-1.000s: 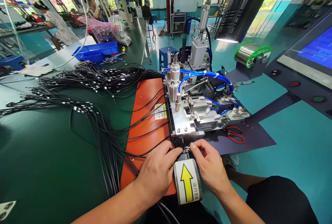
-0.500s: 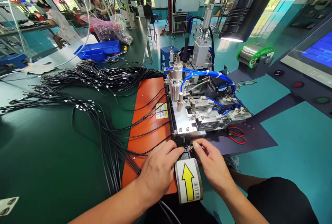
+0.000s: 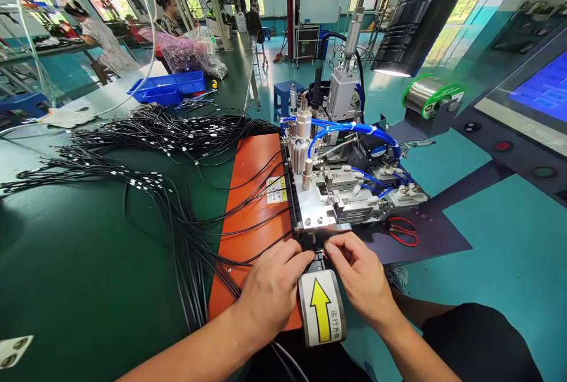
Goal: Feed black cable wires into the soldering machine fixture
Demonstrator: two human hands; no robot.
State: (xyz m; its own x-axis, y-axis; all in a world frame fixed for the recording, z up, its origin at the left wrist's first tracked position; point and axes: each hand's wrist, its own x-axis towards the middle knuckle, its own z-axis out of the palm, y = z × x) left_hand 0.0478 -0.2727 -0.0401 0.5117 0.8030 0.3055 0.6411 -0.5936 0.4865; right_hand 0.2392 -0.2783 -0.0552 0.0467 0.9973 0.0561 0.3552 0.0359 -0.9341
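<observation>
A few thin wires (image 3: pixel 325 254) sit between the two hands, right at the tip of the right hand (image 3: pixel 361 278), which pinches them. The left hand (image 3: pixel 275 280) is close beside; I cannot tell what it grips. A silver machine (image 3: pixel 354 211) stands just past both.

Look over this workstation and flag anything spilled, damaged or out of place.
Nothing looks clearly spilled or damaged. Mildly odd: the red-handled scissors lie loose on the dark base plate, close beside the machine, where they could perhaps get in the way. The thin wires at the right hand are too small to judge.
</observation>
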